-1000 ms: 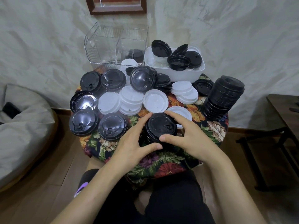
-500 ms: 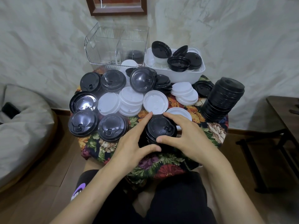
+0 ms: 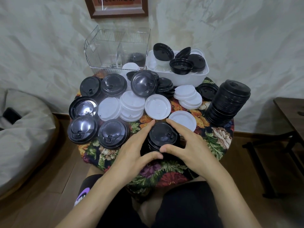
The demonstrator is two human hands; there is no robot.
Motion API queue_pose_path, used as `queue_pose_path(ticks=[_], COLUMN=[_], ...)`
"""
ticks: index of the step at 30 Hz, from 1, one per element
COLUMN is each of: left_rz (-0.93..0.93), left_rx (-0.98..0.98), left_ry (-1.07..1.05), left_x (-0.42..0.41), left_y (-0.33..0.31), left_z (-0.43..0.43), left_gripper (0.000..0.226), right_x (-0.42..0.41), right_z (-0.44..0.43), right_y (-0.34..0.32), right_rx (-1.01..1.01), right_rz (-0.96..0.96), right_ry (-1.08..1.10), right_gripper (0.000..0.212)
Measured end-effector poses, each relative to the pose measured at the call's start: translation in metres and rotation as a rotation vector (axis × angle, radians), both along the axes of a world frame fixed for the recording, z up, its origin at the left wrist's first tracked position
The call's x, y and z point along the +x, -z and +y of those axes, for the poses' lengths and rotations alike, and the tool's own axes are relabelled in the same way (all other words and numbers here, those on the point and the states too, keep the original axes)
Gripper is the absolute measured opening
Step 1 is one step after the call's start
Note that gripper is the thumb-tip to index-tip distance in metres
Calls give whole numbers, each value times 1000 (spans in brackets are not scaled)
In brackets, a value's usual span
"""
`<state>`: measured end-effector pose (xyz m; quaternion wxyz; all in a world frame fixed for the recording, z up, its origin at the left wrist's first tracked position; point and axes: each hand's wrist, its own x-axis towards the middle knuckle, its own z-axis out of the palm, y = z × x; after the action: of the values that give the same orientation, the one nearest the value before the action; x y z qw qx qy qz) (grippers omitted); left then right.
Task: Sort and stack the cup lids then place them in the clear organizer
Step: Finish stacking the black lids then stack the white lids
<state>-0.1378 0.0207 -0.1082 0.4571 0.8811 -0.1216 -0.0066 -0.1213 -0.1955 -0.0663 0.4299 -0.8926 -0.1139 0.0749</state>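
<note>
A short stack of black cup lids (image 3: 162, 137) stands near the front edge of the small round table. My left hand (image 3: 134, 150) and my right hand (image 3: 189, 145) curl round it from both sides, thumbs at the near side and fingers at the far side. Loose black lids (image 3: 113, 136) and white lids (image 3: 158, 106) cover the table behind. The clear organizer (image 3: 115, 48) stands at the back left, with a few black lids and a white lid in its right compartment.
A white bin (image 3: 185, 78) of mixed lids sits at the back right. A tall leaning stack of black lids (image 3: 228, 102) stands at the right edge. The floral tablecloth (image 3: 164, 170) drapes over the front. A beanbag lies left, a dark wooden table right.
Both hands stay wrapped round the black stack; they shifted slightly, and the stack's top lid turned a little.
</note>
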Motion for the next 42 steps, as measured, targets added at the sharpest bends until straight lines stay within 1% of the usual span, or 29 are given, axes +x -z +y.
queue_pose_path(ticks=[5, 10, 14, 20, 22, 24, 27, 29, 32, 33, 36, 38, 40, 42], left_rz=[8, 11, 12, -6, -18, -18, -30, -48, -65, -68, -77, -79, -59, -46], left_rx=[7, -32, -39, -3, 49, 80, 68, 65, 40, 35, 31, 31, 45, 59], left_ry=[6, -11, -35, -19, -15, -7, -5, -20, -79, -93, -92, -91, -103, -109], left_x=[0, -2, 0, 0, -1, -2, 1, 3, 7, 7, 8, 7, 7, 7], left_y=[0, -3, -2, -2, -3, -5, -6, -7, -7, -8, -10, -9, -6, -6], left_z=[1, -1, -4, -1, -2, -3, -3, -2, -1, -1, -3, -4, -3, -1], left_gripper=[94, 87, 79, 82, 85, 92, 94, 93, 90, 88, 83, 86, 92, 97], right_x=[2, 4, 5, 6, 9, 14, 25, 37, 66, 78, 111, 129, 142, 152], right_z=[-10, -18, -19, -17, -18, -19, -23, -22, -6, 2, 32, 51, 65, 71], right_y=[3, 4, 6, 6, 2, -6, -23, -33, -37, -37, -38, -42, -43, -40], right_rx=[48, 144, 177, 179, 170, 150, 134, 90, 132, 128, 25, -16, -75, -134], right_rz=[81, 126, 130, 126, 124, 149, 201, 152, 40, -10, -169, -248, -273, -270], right_ry=[-60, -106, -96, -95, -107, -130, -173, -155, -21, 23, 106, 117, 120, 147], right_gripper=[95, 78, 78, 77, 69, 67, 59, 55, 38, 36, 44, 48, 54, 54])
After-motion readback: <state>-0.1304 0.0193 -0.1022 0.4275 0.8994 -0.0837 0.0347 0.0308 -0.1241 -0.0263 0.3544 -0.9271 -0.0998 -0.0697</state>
